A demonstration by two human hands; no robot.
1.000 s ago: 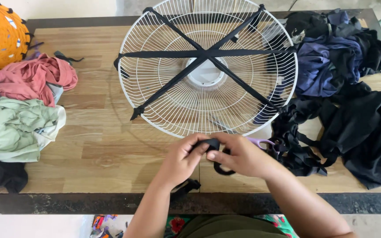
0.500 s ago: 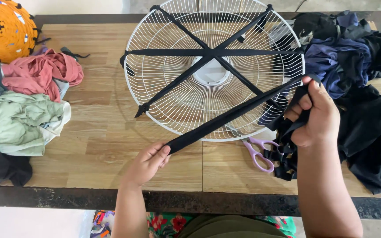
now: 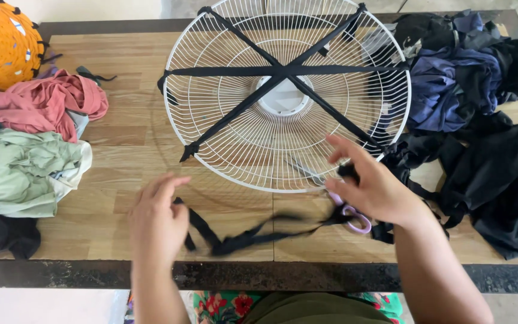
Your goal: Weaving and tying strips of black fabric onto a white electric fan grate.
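hands (image 3: 157, 219) (image 3: 370, 186) apart, gripping black strip (image 3: 241, 240) | fan guard (image 3: 229, 120) ahead (scissors (image 3: 355, 217) beneath right)

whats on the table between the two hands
In the head view, a black fabric strip sags across the wooden table between the left hand and right hand.

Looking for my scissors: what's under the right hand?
Purple scissor handles show below the right hand, blades reaching under the white fan guard. The hand covers their middle.
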